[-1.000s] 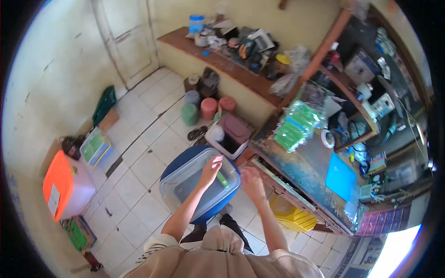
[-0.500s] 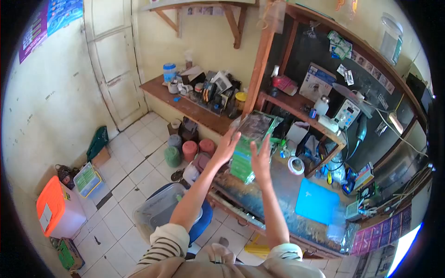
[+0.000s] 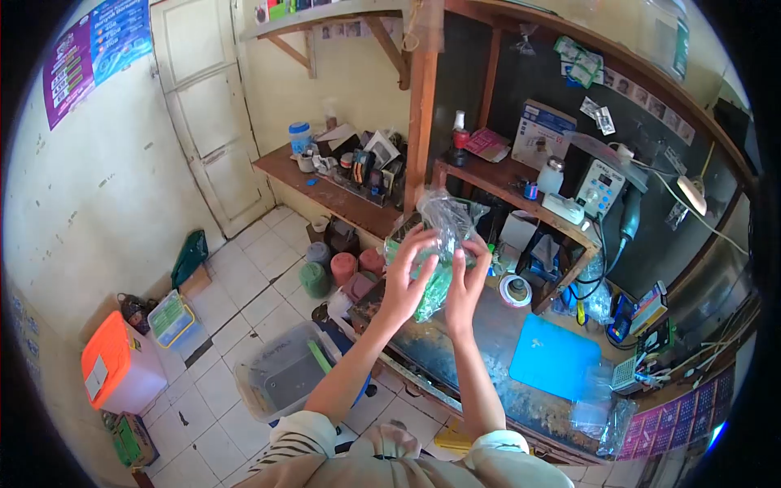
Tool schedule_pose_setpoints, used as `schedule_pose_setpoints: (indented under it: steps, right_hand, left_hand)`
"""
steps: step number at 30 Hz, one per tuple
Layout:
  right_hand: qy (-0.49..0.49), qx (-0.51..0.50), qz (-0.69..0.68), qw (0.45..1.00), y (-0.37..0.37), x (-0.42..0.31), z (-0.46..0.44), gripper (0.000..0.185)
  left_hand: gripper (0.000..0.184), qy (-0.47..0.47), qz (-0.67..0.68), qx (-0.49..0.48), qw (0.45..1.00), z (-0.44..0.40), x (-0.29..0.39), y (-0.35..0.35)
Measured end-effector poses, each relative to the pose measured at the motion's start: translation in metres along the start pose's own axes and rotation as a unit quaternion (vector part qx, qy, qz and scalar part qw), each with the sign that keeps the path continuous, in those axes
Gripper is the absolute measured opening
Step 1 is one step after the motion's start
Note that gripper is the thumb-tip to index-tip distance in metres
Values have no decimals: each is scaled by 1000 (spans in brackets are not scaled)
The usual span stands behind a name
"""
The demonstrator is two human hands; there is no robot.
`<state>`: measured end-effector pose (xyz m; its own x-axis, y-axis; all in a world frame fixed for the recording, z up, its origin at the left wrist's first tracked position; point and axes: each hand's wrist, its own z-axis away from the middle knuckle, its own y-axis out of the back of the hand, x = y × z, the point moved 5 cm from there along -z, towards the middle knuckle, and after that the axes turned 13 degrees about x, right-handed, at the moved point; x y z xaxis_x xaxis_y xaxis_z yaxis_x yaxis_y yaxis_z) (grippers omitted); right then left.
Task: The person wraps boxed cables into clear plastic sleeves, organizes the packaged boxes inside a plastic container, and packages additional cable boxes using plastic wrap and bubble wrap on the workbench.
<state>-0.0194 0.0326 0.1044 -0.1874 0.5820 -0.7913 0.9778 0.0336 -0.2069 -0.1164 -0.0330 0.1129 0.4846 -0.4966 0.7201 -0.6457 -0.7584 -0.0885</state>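
Above the workbench, a crinkled clear plastic bag [image 3: 446, 218] is between my two hands. Green material [image 3: 437, 291] shows inside or behind its lower part; its kind is unclear. My left hand [image 3: 408, 276] grips the bag's left side with curled fingers, thumb toward the middle. On the opposite side my right hand [image 3: 467, 281] has its fingers bent around the plastic, with the thumb raised in front. Some fingertips are hidden by the plastic.
A blue mat [image 3: 555, 356] lies on the worn workbench [image 3: 480, 358], near a roll of tape [image 3: 515, 290]. The wooden shelf [image 3: 521, 195] behind holds a control box [image 3: 600, 189]. A clear bin [image 3: 281, 374] sits below left, near several yarn-like spools [image 3: 315, 279].
The bag, earlier flatter with its green part plainly showing between spread hands, is now bunched up at the top. My fingers have curled in around it. The view has shifted slightly.
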Motion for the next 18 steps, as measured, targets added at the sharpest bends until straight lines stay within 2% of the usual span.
schedule_pose_setpoints:
  steps: [1,2,3,4,5,6,7,8,10,12,14,16,18]
  right_hand:
    - [-13,13,-28,999,10,-12,1,24]
    - [-26,27,-55,998,21,-18,5,22]
    - [-27,32,-25,999,33,-14,7,20]
    - [-114,41,-114,986,44,-13,14,22]
    - [-114,38,-134,984,55,-14,20,23]
    - [-112,35,-153,981,69,-13,24,25]
    - [-92,19,-136,986,82,-10,31,28]
    - [-90,25,-128,987,99,-10,38,28]
    - [-165,-14,-107,980,123,-5,59,30]
    - [-170,-1,-118,978,143,-4,79,34]
    - [-184,4,-83,979,168,5,100,34]
    - [-202,28,-55,977,191,8,113,36]
    - [-235,72,-21,969,219,11,121,37]
  left_hand:
    - [27,-1,3,-6,1000,3,1,2]
    - [24,-79,-15,-42,996,8,8,5]
    - [21,-155,-32,-78,984,17,15,4]
    - [21,-150,-26,-84,985,27,18,2]
    - [24,-3,88,-32,996,34,12,6]
    - [29,147,198,21,969,44,4,7]
    - [32,232,198,16,952,52,-5,5]
    - [44,291,213,15,933,59,-11,3]
    - [57,371,196,-34,907,79,-17,-2]
    - [68,441,199,-124,866,111,-43,-12]
    - [65,456,199,-139,856,140,-52,-24]
    - [59,520,218,-133,815,177,-69,-32]
    - [53,545,238,-122,795,205,-67,-38]
